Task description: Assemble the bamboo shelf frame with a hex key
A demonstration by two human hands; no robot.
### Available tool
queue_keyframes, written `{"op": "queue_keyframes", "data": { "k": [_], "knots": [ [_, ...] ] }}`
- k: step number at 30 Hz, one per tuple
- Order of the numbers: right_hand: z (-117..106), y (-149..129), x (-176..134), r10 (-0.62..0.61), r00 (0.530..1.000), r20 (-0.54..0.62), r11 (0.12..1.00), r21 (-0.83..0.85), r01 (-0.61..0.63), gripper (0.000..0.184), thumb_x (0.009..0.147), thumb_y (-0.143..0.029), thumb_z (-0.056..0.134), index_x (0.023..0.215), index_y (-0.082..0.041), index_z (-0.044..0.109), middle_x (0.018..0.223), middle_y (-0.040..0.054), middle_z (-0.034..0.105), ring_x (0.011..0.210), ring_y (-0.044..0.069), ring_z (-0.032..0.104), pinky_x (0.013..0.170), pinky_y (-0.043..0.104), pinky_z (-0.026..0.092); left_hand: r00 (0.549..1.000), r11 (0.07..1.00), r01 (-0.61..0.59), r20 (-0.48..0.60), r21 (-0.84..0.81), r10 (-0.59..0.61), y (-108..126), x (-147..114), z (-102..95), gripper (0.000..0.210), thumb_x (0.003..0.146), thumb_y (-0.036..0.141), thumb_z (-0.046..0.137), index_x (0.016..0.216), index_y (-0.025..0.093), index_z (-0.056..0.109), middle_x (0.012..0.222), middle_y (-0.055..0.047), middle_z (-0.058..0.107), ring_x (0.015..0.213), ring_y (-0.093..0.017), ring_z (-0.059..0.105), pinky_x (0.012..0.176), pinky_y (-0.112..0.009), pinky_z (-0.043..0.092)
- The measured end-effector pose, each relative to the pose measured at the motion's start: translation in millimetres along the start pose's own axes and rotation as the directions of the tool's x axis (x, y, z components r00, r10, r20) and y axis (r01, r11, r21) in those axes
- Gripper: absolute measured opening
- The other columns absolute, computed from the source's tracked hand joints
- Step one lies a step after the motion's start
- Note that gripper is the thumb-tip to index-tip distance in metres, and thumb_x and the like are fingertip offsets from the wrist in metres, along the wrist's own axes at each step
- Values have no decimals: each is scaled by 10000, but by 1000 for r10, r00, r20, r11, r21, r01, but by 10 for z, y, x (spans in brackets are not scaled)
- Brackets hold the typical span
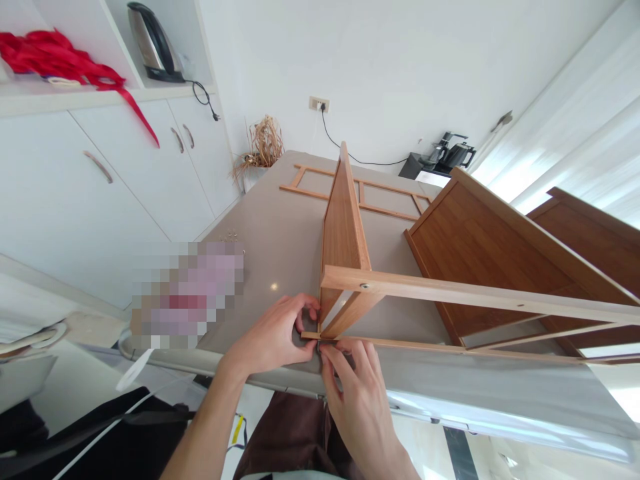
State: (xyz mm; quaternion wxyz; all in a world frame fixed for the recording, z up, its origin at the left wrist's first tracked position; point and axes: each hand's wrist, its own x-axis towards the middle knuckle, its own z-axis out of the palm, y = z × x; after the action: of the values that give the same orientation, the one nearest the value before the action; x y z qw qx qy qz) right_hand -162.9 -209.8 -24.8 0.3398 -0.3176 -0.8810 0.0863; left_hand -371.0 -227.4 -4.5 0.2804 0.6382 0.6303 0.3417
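Note:
A light-brown wooden shelf frame stands on its side at the table's near edge, with an upper rail [450,290] and a lower rail [425,345] joined to upright panels. My left hand [280,330] curls around the lower rail's left end, thumb in front and fingers behind. Close beside it, my right hand [355,373] pinches a small, thin, dark piece at the same joint; it looks like a hex key, mostly covered by the fingers. The nearest wooden panel [343,227] rises from this corner. A bolt head [365,286] shows in the upper rail.
More wooden panels [500,247] stand to the right. A ladder-like wooden frame [385,200] lies at the back of the grey table [280,247]. Small metal parts [231,235] and a blurred patch [193,297] lie left. Dried plants [265,143] stand behind, white cabinets [125,160] at left.

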Motion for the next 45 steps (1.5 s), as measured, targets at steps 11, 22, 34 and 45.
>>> {"op": "queue_keyframes", "data": {
  "k": [11, 22, 34, 45],
  "knots": [
    [7, -1, -9, 35, 999, 18, 994, 105, -36, 239, 979, -29, 527, 1076, -206, 655, 951, 59, 586, 889, 214, 562, 775, 356, 510, 1000, 1000, 10, 6, 14, -10, 24, -1, -7, 450, 722, 146, 725, 1134, 248, 574, 1050, 1, 676, 840, -181, 602, 806, -323, 504],
    [0, 7, 18, 10, 999, 33, 996, 86, -12, 243, 969, -32, 529, 1060, -211, 666, 947, 67, 587, 878, 222, 574, 758, 357, 537, 1000, 1000, 12, 2, 6, -12, 12, 7, 0, 455, 712, 132, 719, 1130, 246, 578, 1051, -1, 675, 835, -182, 601, 808, -319, 498],
    [-13, -55, 26, -46, 999, 26, 999, -23, 46, 232, 1004, -64, 507, 1110, -181, 676, 920, 73, 602, 849, 227, 587, 747, 370, 535, 1000, 1000, 8, 3, 7, -8, 42, 7, -20, 450, 700, 121, 719, 1112, 241, 582, 1035, -3, 682, 827, -184, 598, 804, -325, 504],
    [23, 25, 1, 42, 999, -2, 994, 97, -42, 216, 995, -56, 530, 1046, -217, 663, 901, 45, 628, 854, 212, 586, 761, 347, 496, 1000, 1000, 3, 0, 15, -3, 12, -2, -8, 435, 723, 144, 714, 1123, 246, 580, 1052, -11, 685, 839, -187, 601, 805, -325, 509]
  ]
}}
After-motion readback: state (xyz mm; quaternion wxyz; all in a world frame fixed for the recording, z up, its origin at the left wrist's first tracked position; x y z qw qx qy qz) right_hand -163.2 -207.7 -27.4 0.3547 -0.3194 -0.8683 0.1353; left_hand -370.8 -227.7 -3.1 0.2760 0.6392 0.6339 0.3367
